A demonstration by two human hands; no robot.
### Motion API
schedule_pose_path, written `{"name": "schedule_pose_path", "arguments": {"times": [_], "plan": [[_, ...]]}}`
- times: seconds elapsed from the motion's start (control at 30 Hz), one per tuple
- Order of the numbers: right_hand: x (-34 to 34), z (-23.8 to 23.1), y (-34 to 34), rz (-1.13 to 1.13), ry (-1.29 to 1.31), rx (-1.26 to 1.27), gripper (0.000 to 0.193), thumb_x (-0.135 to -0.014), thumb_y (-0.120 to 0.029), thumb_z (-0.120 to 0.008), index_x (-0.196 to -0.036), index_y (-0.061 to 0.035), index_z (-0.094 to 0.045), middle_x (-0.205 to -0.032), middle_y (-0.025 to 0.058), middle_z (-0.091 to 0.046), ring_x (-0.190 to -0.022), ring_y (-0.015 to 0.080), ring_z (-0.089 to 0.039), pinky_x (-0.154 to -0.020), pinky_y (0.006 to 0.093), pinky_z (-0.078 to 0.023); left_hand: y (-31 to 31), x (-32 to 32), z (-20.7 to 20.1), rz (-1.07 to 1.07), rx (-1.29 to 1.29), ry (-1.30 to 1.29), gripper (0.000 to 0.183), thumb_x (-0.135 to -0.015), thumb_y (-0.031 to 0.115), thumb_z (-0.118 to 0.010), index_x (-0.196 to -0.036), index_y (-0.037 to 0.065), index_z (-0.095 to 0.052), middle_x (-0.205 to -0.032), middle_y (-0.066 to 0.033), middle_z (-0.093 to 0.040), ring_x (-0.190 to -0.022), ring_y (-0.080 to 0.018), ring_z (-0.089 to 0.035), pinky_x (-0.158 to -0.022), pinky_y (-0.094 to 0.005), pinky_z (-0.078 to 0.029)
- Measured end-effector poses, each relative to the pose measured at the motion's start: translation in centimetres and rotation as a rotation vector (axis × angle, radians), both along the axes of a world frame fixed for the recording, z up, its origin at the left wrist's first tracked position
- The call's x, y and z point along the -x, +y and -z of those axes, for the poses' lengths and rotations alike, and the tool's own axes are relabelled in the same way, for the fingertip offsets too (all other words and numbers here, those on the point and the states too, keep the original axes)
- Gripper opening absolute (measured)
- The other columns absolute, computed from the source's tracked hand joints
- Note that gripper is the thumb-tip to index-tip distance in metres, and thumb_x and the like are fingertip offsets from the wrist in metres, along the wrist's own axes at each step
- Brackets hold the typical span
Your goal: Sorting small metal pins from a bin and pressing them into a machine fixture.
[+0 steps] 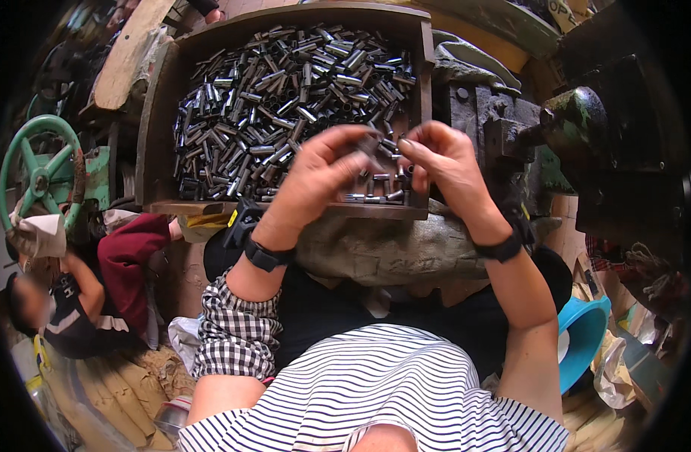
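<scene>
Short shiny metal tubes (262, 113) fill a wooden tray (155, 124) in a loose heap, thinner toward its near right corner. Above that corner my left hand (327, 169) curls its thumb and fingers toward each other; motion smears the fingertips and a dark blur beside them. To its right my right hand (449, 160) is closed in a pinch, thumb against the fingers. What sits in that pinch is too small to make out. Several tubes (379, 197) lie just below the two hands, by the tray's near edge.
A dark, greasy machine (617, 128) with a metal block (504, 139) stands close on the right. Greyish cloth (376, 248) hangs below the tray. At left are a green handwheel (40, 177) and a seated person (82, 301). A blue basin (584, 343) stands by my right elbow.
</scene>
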State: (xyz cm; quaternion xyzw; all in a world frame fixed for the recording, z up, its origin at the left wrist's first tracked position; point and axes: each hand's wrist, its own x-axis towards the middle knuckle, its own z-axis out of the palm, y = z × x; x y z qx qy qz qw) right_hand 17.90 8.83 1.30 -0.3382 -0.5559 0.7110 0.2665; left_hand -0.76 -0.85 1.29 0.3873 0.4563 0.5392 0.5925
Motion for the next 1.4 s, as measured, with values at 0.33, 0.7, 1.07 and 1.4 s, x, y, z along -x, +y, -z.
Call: {"name": "schedule_pose_path", "arguments": {"times": [0.33, 0.7, 1.07, 1.4], "plan": [[7.0, 2.4, 2.0, -0.130, -0.951, -1.140, 0.016, -0.074, -0.012, -0.057, -0.079, 0.0029, -0.062, -0.082, 0.0214, -0.062, -0.081, 0.0332, -0.063, -0.070, 0.0415, -0.051, -0.1, 2.0, 1.0, -0.067, 0.086, 0.263, 0.012, -0.082, 0.007, -0.059, -0.093, 0.004, -0.058, -0.070, 0.0005, -0.057, -0.058, -0.0029, -0.054, -0.044, -0.0159, -0.038], [-1.4, 0.0, -1.2, 0.105, -0.293, -0.484, 0.018, -0.074, -0.011, -0.066, -0.074, 0.0034, -0.055, -0.062, 0.0111, -0.059, -0.054, 0.0161, -0.062, -0.049, 0.0299, -0.046, 2.2, -2.3, 2.6, 0.214, -0.362, 1.355, 0.021, -0.073, 0.017, -0.068, -0.086, 0.004, -0.059, -0.075, -0.0155, -0.061, -0.074, -0.0361, -0.060, -0.063, -0.0442, -0.048], [-2.9, 1.1, -3.4, 0.184, -0.200, -0.373, 0.023, -0.076, -0.008, -0.069, -0.097, -0.0040, -0.061, -0.062, -0.0003, -0.054, -0.056, 0.0042, -0.049, -0.051, 0.0217, -0.041, 3.4, -1.8, 2.4, 0.353, -0.312, 1.463, 0.020, -0.074, 0.012, -0.065, -0.086, 0.002, -0.053, -0.076, -0.0187, -0.061, -0.076, -0.0376, -0.061, -0.065, -0.0451, -0.049], [-2.9, 0.0, -4.1, 0.187, -0.040, 0.001, 0.009, -0.087, -0.007, -0.058, -0.089, 0.0001, -0.054, -0.070, 0.0011, -0.056, -0.062, 0.0057, -0.058, -0.047, 0.0181, -0.046, 2.8, -2.4, 1.7, 0.228, -0.264, 1.344, 0.024, -0.070, 0.012, -0.063, -0.090, 0.000, -0.057, -0.070, -0.0190, -0.060, -0.069, -0.0361, -0.062, -0.063, -0.0411, -0.050]]}}
